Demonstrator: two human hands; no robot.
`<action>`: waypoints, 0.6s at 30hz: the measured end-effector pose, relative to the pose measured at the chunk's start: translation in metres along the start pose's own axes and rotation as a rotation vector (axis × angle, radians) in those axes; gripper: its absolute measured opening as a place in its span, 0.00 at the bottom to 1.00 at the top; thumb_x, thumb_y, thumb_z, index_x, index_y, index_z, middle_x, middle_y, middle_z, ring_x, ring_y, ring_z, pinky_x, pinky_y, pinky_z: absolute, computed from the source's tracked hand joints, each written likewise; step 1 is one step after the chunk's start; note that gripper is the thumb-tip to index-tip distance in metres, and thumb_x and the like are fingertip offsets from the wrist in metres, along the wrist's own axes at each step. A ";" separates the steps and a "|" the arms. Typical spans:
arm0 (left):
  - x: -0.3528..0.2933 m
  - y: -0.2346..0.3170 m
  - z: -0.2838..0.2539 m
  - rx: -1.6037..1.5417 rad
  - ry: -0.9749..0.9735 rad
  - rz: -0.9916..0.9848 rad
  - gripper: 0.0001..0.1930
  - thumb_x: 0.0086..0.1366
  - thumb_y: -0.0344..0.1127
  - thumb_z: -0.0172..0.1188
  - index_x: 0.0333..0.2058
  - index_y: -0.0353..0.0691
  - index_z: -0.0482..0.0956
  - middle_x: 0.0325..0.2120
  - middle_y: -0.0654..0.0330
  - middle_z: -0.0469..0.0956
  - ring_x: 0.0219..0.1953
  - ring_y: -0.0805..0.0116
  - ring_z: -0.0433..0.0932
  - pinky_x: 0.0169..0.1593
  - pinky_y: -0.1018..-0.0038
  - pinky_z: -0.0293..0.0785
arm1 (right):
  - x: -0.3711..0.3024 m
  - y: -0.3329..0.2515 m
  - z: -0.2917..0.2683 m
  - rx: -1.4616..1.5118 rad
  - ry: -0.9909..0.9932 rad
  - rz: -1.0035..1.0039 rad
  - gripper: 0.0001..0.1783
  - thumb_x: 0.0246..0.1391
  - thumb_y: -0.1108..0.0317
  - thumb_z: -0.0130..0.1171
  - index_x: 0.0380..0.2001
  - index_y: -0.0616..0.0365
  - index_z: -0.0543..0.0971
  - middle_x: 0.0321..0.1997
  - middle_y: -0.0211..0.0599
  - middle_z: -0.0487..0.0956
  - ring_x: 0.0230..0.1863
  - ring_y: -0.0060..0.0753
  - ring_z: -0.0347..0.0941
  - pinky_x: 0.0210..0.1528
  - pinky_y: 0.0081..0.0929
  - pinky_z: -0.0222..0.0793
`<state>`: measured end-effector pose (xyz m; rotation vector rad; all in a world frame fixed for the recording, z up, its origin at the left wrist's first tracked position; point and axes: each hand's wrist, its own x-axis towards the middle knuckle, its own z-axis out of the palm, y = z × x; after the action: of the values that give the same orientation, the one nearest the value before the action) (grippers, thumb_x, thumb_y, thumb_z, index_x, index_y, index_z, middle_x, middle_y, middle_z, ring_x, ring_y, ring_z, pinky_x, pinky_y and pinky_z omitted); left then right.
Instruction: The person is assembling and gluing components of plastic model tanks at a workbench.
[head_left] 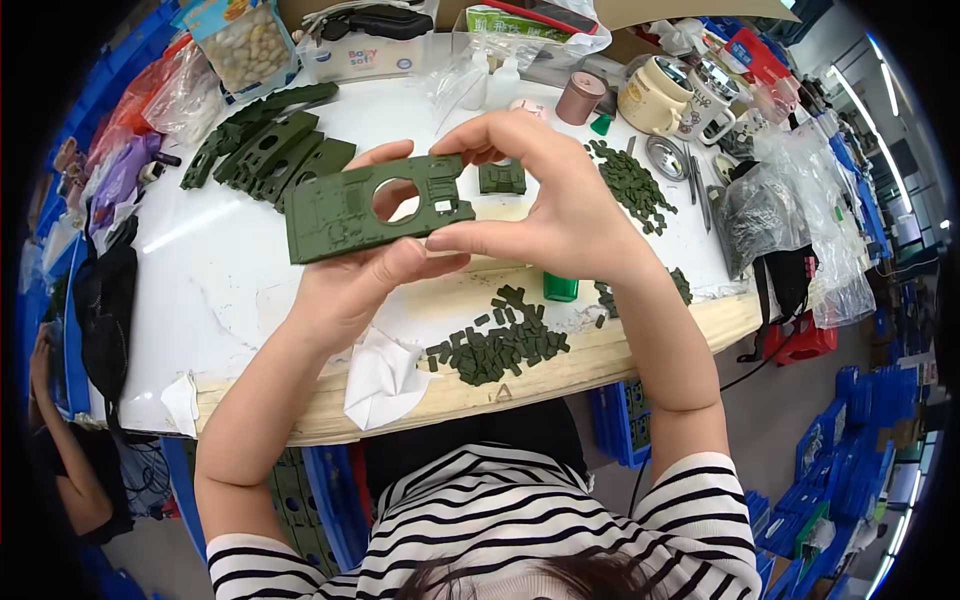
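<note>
My left hand (345, 295) holds a dark green plastic model tank hull (335, 212) from below, its thumb along the near edge. The hull has a large round hole and a small square opening near its right end. My right hand (565, 205) pinches that right end, thumb at the near corner and fingertips at the far edge. Behind the right hand lies a smaller boxy green part (502, 178). Below the hands a heap of small dark green pieces (500, 345) sits beside a bright green container (561, 288).
More green hull parts (270, 155) lie fanned out at the far left. Another heap of small pieces (635, 185) lies at right, near tweezers (706, 200). Mugs (655, 95) and a pink canister (580, 97) stand behind. A white tissue (385, 380) hangs over the wooden front edge.
</note>
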<state>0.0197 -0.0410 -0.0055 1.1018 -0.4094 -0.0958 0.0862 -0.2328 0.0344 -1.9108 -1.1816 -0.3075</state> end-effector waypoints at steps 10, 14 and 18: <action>-0.002 0.009 -0.006 0.016 0.076 -0.043 0.27 0.68 0.39 0.51 0.62 0.41 0.55 0.61 0.49 0.59 0.58 0.55 0.69 0.56 0.61 0.74 | -0.071 0.016 -0.092 -0.236 -0.376 0.719 0.07 0.48 0.72 0.64 0.28 0.63 0.78 0.22 0.31 0.77 0.25 0.19 0.70 0.32 0.20 0.67; -0.004 0.004 -0.009 -0.007 0.093 -0.062 0.27 0.67 0.39 0.52 0.61 0.41 0.56 0.61 0.49 0.60 0.57 0.55 0.70 0.56 0.61 0.73 | -0.091 0.032 -0.086 -0.170 -0.413 0.813 0.08 0.45 0.71 0.66 0.27 0.63 0.78 0.21 0.33 0.77 0.25 0.22 0.71 0.31 0.23 0.68; -0.003 0.001 -0.012 -0.006 0.069 -0.083 0.27 0.66 0.39 0.55 0.61 0.42 0.57 0.61 0.50 0.61 0.57 0.55 0.70 0.56 0.60 0.73 | -0.097 0.043 -0.081 -0.105 -0.414 0.835 0.08 0.44 0.72 0.67 0.26 0.64 0.78 0.21 0.31 0.77 0.24 0.21 0.70 0.30 0.21 0.68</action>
<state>0.0216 -0.0293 -0.0096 1.1136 -0.3010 -0.1315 0.0875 -0.3630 0.0043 -2.4411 -0.5115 0.5041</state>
